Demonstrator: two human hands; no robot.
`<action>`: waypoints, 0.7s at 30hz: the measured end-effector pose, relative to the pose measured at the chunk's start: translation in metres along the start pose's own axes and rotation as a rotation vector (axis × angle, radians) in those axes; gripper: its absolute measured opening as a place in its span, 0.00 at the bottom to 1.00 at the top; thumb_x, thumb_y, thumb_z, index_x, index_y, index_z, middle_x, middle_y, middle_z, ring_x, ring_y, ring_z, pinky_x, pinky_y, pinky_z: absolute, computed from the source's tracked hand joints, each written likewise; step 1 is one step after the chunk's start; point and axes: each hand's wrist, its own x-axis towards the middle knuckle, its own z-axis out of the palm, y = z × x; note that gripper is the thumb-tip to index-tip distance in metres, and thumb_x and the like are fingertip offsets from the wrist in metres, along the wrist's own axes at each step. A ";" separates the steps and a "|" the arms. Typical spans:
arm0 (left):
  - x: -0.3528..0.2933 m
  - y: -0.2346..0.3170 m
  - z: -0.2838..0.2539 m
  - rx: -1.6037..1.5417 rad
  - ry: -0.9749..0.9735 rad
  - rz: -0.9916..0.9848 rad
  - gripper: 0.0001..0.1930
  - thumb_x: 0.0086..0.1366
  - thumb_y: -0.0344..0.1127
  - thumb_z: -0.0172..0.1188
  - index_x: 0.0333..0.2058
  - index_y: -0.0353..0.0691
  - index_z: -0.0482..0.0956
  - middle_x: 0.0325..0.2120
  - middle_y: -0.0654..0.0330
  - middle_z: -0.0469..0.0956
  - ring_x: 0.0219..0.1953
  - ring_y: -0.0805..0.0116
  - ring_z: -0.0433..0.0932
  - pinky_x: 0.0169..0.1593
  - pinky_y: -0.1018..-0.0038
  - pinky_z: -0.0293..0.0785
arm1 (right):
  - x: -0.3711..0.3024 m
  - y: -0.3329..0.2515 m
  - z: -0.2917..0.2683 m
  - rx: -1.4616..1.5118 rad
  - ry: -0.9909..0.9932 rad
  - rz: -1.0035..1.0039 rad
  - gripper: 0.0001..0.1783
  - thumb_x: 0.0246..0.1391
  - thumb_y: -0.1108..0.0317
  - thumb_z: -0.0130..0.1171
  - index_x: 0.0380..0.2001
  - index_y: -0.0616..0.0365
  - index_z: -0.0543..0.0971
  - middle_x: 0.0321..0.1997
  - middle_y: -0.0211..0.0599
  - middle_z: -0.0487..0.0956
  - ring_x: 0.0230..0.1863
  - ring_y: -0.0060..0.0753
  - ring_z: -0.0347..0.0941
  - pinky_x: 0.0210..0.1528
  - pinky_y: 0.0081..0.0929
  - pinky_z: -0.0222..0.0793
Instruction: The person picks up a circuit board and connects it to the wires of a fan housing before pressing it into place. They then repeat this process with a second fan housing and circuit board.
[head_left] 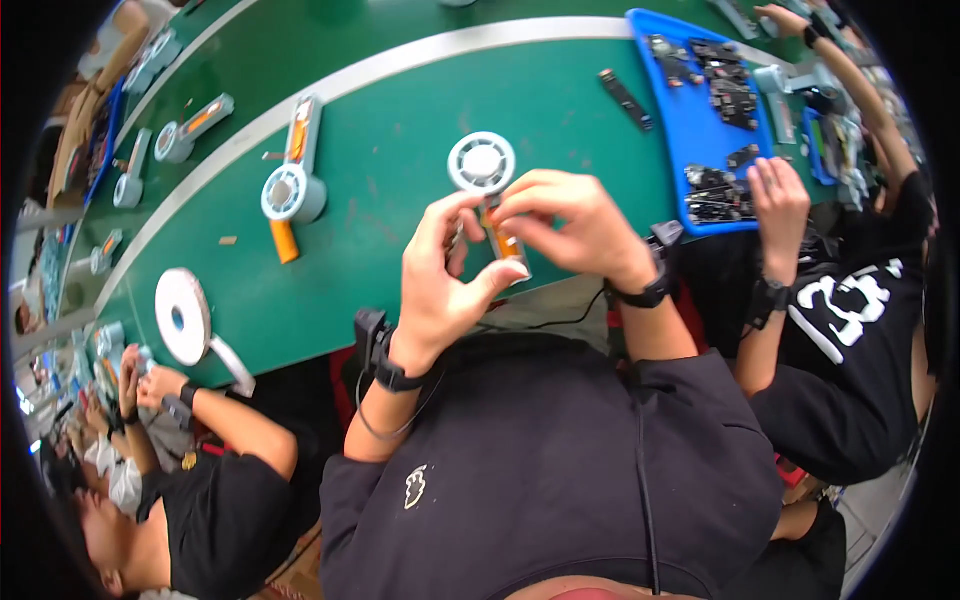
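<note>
A pale blue handheld fan (482, 162) is in front of me, its round head pointing away over the green table. Wrapped about the sides of its handle is my left hand (437, 280), the thumb near the handle's lower end. The handle's open side shows an orange battery (509, 246). My right hand (580, 225) bends over the upper handle, thumb and fingertips drawn together close to the battery. Whatever small part those fingertips pinch is hidden.
Left of my hands stands another open fan (290, 192) with an orange battery (285, 241) beside it. A white tape roll (182, 316) lies near the left edge. At right, a co-worker's hand (780, 205) reaches over a blue tray (690, 150) of black circuit boards; a dark strip (626, 100) lies beside it.
</note>
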 end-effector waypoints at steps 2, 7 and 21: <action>0.003 -0.001 0.009 0.110 -0.035 0.091 0.19 0.66 0.22 0.64 0.56 0.34 0.73 0.34 0.65 0.74 0.30 0.82 0.70 0.30 0.82 0.64 | 0.000 0.007 0.009 -0.036 0.018 -0.053 0.06 0.54 0.79 0.66 0.36 0.62 0.83 0.36 0.41 0.84 0.35 0.40 0.82 0.37 0.30 0.77; 0.010 -0.019 0.011 0.273 0.103 0.210 0.13 0.66 0.25 0.66 0.48 0.34 0.78 0.28 0.66 0.75 0.26 0.83 0.68 0.29 0.81 0.64 | -0.002 0.009 0.016 -0.114 0.118 -0.070 0.04 0.55 0.77 0.64 0.34 0.61 0.79 0.32 0.41 0.82 0.33 0.42 0.81 0.36 0.33 0.76; 0.048 0.006 -0.019 0.232 -0.009 0.177 0.06 0.75 0.27 0.56 0.45 0.33 0.79 0.29 0.68 0.75 0.27 0.82 0.68 0.30 0.83 0.63 | -0.006 0.001 0.040 -0.601 0.298 -0.395 0.06 0.50 0.68 0.63 0.27 0.58 0.77 0.41 0.40 0.78 0.42 0.41 0.80 0.32 0.35 0.78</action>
